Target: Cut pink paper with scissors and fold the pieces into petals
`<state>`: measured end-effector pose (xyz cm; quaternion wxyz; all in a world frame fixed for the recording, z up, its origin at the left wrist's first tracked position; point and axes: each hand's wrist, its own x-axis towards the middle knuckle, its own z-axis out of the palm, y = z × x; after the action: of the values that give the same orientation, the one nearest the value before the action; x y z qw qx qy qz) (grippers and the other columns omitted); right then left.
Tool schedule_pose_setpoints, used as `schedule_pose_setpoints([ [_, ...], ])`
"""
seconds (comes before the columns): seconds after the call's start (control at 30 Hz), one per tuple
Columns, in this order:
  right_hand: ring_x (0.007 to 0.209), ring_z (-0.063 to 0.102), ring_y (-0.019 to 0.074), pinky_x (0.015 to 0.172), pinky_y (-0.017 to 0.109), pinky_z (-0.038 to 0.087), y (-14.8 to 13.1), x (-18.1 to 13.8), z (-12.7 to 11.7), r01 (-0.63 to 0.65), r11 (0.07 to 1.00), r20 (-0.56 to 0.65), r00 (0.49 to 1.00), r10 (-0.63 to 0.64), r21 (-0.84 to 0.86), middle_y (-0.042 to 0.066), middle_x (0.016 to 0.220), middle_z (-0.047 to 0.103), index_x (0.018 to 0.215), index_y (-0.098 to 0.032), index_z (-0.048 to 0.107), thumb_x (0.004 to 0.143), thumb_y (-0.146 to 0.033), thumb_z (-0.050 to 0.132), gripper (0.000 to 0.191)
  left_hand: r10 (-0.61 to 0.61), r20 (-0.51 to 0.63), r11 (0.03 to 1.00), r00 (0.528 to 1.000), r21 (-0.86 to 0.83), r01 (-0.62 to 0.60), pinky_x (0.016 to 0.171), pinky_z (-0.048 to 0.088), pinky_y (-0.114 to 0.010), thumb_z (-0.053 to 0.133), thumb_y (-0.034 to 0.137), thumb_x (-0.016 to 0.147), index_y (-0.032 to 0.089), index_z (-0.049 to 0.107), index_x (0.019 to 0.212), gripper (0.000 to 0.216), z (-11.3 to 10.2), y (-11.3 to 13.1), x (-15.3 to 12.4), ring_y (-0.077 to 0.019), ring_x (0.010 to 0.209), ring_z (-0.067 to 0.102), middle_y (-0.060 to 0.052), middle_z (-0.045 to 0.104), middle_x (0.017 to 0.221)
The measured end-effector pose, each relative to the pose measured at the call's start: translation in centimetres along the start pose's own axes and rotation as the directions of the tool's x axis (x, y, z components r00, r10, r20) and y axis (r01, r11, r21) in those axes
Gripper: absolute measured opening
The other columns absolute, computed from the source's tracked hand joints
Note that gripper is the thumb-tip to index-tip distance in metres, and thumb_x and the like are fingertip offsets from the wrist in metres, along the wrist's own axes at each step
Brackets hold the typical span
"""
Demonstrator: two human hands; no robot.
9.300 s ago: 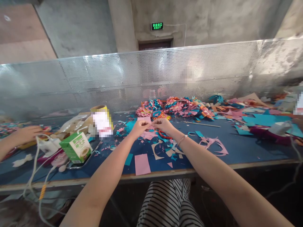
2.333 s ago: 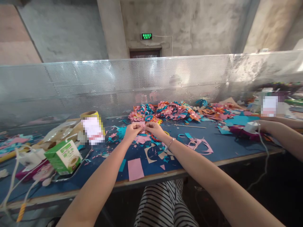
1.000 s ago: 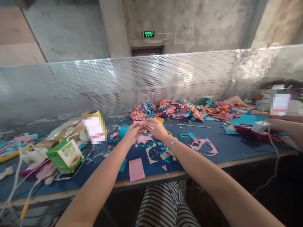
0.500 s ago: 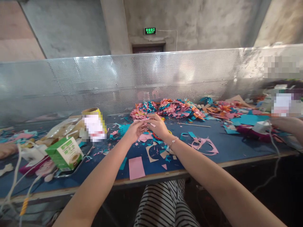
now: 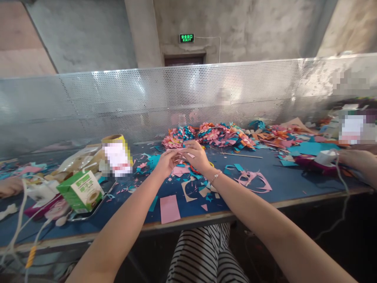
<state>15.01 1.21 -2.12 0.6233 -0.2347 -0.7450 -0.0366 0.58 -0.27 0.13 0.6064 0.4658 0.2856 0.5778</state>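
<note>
In the middle of the head view both hands meet over the table. My left hand (image 5: 166, 163) is closed, its fingertips pinching a small piece of pink paper (image 5: 180, 151). My right hand (image 5: 199, 158), with a bracelet at the wrist, grips the same paper from the other side. Fingers hide most of the piece, so its shape cannot be made out. Under the hands lie pink paper scraps (image 5: 180, 171) and small cuttings. Nearer the table edge is a flat pink paper rectangle (image 5: 170, 209). Right of my wrist lies a pink offcut with curved holes (image 5: 259, 183).
Behind the hands, pink, blue and orange paper flowers (image 5: 213, 134) are heaped against a perforated metal screen (image 5: 118, 104). A thin stick (image 5: 241, 155) lies to the right. At left stand a green-and-white carton (image 5: 79, 192) and tangled cables (image 5: 20, 212). Other people's hands (image 5: 10, 188) show at both sides.
My hands stay in nearly the same place, with a slight shift of the fingers on the pink paper. At the right edge, another person's hand has moved slightly.
</note>
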Motion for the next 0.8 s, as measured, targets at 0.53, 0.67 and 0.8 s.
schedule_pose_setpoints([
  [0.53, 0.096, 0.056, 0.0175, 0.084, 0.037, 0.051, 1.0, 0.1, 0.4, 0.039, 0.998, 0.011, 0.999, -0.04, 0.044, 0.007, 0.096, 0.058, 0.077, -0.024, 0.071, 0.078, -0.027, 0.059, 0.012, -0.178, -0.092, 0.984, 0.98, -0.041, 0.175, 0.051, 0.046, -0.02, 0.06, 0.016, 0.072, 0.012, 0.062, 0.07, 0.005, 0.4, 0.3, -0.1, -0.0105, 0.052, 0.059, -0.003, 0.062, 0.056],
  [0.67, 0.098, 0.056, 0.0176, 0.085, 0.038, 0.05, 0.9, 0.0, 0.4, 0.02, 0.997, 0.016, 1.0, -0.022, 0.079, 0.007, 0.1, 0.057, 0.076, -0.025, 0.071, 0.077, -0.025, 0.059, 0.011, -0.152, -0.098, 0.988, 0.983, -0.027, 0.15, 0.052, 0.046, -0.02, 0.058, 0.012, 0.071, 0.012, 0.062, 0.067, 0.005, 0.5, 0.3, -0.3, -0.0095, 0.051, 0.057, -0.002, 0.061, 0.056],
  [0.8, 0.098, 0.056, 0.0167, 0.084, 0.035, 0.05, 0.7, -0.1, 0.4, 0.02, 0.996, 0.038, 0.999, -0.024, 0.092, 0.006, 0.104, 0.057, 0.079, -0.025, 0.07, 0.08, -0.023, 0.055, 0.016, -0.122, -0.117, 0.993, 0.986, -0.007, 0.122, 0.051, 0.045, -0.02, 0.056, 0.009, 0.07, 0.013, 0.061, 0.063, 0.009, 0.5, 0.1, -0.2, -0.0092, 0.05, 0.056, -0.002, 0.058, 0.052],
])
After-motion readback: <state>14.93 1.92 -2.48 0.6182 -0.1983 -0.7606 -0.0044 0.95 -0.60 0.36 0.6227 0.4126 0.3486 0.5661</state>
